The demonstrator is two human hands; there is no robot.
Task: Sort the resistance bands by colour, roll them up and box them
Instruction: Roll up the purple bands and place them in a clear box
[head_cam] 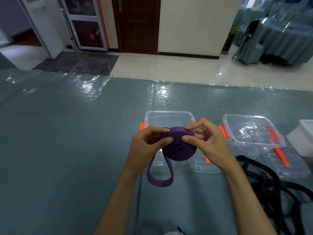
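Note:
A purple resistance band (178, 147) is wound into a thick roll, held in the air above the table. My left hand (145, 143) grips the roll's left side with thumb and fingers. My right hand (205, 141) pinches its right and top edge. A loose loop of the same band hangs down below the roll. Behind the roll stands a clear plastic box (167, 116) with orange clips, open. A tangle of black bands (274, 189) lies on the table at the right.
A second clear box (250, 131) with orange clips sits at the right, resting on clear lids (288, 165). A white container (304, 139) stands at the far right edge. The table is covered in blue-grey cloth (67, 150) under clear plastic.

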